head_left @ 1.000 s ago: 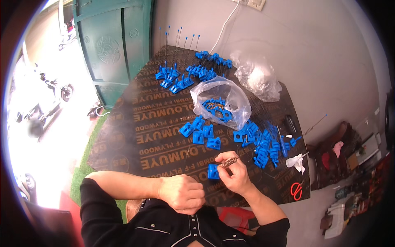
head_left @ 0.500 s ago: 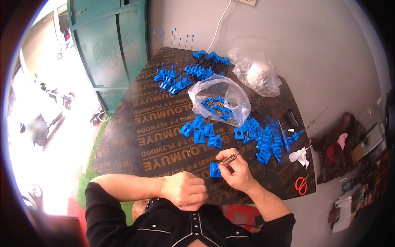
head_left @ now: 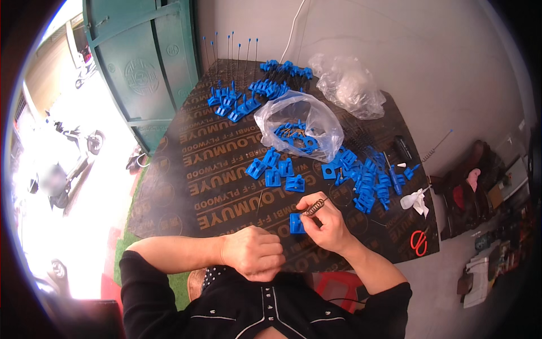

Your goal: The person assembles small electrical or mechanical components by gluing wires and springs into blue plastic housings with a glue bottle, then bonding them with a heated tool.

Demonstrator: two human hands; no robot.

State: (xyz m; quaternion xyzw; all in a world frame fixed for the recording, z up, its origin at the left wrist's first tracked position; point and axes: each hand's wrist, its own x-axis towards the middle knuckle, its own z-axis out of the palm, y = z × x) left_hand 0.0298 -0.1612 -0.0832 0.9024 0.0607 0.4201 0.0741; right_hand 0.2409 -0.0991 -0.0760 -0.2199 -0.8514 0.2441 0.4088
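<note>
the fingers of the right hand (head_left: pixel 328 229) are closed on a dark, springy coil of metal wire (head_left: pixel 314 208), its long axis slanting from near left to far right, and a small blue plastic block with a square base (head_left: pixel 297 223) sits just left of the fingertips, though whether they touch it is hidden. the right hand is nearer to both; the left hand (head_left: pixel 252 253) is curled in a fist by the front edge of the dark printed plywood surface (head_left: pixel 169 195), its contents out of view, with the block farther in and to its right.
</note>
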